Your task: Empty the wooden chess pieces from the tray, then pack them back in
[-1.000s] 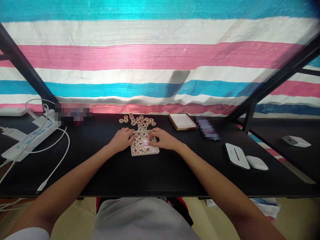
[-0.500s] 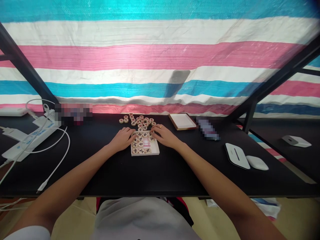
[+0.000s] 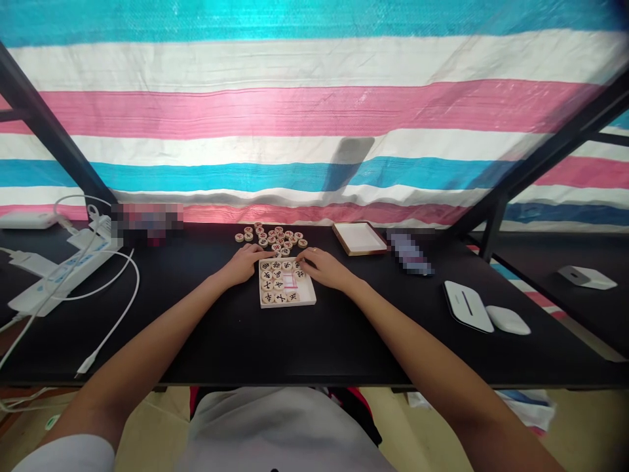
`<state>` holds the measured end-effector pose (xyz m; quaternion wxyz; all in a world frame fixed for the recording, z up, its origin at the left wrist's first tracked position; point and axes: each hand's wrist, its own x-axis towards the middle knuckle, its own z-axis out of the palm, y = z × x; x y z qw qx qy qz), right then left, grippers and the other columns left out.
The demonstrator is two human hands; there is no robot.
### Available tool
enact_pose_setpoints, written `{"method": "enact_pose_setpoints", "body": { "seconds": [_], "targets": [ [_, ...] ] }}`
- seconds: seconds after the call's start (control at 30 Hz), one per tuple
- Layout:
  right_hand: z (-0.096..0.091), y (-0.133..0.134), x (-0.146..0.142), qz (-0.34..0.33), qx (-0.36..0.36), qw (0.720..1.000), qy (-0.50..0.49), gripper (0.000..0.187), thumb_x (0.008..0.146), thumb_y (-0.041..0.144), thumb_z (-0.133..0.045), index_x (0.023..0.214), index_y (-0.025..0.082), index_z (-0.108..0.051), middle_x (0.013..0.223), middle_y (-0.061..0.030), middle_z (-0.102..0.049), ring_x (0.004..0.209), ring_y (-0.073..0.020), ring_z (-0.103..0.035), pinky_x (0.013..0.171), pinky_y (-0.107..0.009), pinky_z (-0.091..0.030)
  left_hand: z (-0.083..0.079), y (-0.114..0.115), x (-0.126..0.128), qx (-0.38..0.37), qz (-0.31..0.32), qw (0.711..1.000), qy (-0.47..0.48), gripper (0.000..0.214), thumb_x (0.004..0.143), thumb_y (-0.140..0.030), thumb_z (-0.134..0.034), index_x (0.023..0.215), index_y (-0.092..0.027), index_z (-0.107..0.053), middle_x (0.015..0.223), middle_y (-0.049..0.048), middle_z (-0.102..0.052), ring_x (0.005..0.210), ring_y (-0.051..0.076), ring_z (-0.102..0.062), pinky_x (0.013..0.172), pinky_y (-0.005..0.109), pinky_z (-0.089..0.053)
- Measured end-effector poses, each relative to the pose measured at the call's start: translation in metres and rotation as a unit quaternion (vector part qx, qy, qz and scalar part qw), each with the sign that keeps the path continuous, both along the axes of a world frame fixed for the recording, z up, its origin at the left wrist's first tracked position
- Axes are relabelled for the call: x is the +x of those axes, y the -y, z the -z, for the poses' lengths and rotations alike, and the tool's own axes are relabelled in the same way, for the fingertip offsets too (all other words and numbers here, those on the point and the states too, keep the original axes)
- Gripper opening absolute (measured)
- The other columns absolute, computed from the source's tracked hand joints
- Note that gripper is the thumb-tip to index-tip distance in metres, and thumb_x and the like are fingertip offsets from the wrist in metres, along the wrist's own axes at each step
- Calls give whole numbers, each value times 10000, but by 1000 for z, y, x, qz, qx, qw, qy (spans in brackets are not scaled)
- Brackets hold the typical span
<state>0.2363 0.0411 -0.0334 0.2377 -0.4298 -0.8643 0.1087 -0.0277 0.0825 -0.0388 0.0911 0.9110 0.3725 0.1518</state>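
Observation:
A shallow white box (image 3: 305,295) lies in front of me, with Chinese chess pieces (image 3: 278,275) with dark characters set in rows inside it. Part of its printed floor shows at the middle right. My left hand (image 3: 242,265) is just beyond the box's far left corner, fingers stretched toward a loose chess piece (image 3: 277,254) behind the far edge and touching it. At the far right corner, my right hand (image 3: 323,267) has its thumb and fingertips around a chess piece (image 3: 299,265) in the box, partly hiding it.
Behind the box lie several loose pieces with mostly red characters (image 3: 278,232). An upturned box lid (image 3: 360,237) is at the back right, near a blurred item (image 3: 410,253). Farther right are a white flat device (image 3: 466,307) and a white mouse (image 3: 508,320). A power strip (image 3: 61,275) with cables sits left.
My left hand has moved off the box's left edge, its fingers now reaching beyond the far edge to a loose piece. The right hand stays at the far right corner.

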Motion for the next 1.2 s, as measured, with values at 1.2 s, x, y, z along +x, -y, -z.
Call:
{"method": "enact_pose_setpoints", "body": {
  "seconds": [1.2],
  "targets": [
    [-1, 1, -2, 19, -13, 1000, -1, 178, 884, 221, -455, 964, 194, -612, 948, -67, -632, 909, -201, -571, 822, -328, -436, -9, 10, -10, 13, -132, 987, 96, 275, 801, -283, -534, 1052, -190, -602, 1088, 65, -612, 1056, 225, -550, 934, 338, -439]
  ]
}}
